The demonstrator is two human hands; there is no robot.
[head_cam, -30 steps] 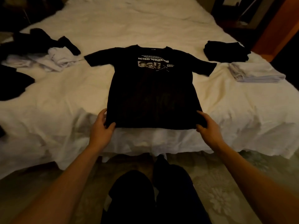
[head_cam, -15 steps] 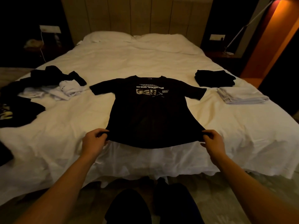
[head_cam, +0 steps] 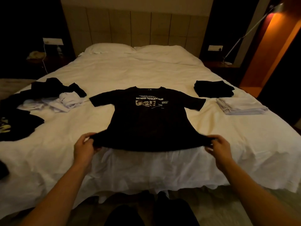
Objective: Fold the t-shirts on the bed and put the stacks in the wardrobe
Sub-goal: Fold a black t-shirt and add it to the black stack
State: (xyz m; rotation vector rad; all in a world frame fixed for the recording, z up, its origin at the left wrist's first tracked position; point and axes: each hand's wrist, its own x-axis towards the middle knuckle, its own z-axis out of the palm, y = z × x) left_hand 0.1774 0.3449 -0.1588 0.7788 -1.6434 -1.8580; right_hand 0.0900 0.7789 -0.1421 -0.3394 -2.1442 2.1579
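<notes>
A black t-shirt with a white print [head_cam: 149, 118] lies spread face up on the white bed [head_cam: 140, 74], sleeves out to both sides. My left hand [head_cam: 85, 147] pinches the hem's left corner and my right hand [head_cam: 218, 148] pinches its right corner, both lifted a little off the bed's foot edge. A folded stack of black shirts [head_cam: 214, 88] and a folded stack of white shirts [head_cam: 241, 106] sit at the right of the bed. An unfolded heap of black and white shirts [head_cam: 53, 97] lies at the left.
Another black garment with a pale print [head_cam: 15, 126] lies at the far left edge. Two pillows [head_cam: 110, 48] rest against the headboard. A floor lamp [head_cam: 244, 33] leans at the right by an orange-lit recess. My legs stand at the foot of the bed.
My hands went from resting on the hem's corners to pinching them and lifting the hem, which now stretches wider. The view has tilted up to show the headboard.
</notes>
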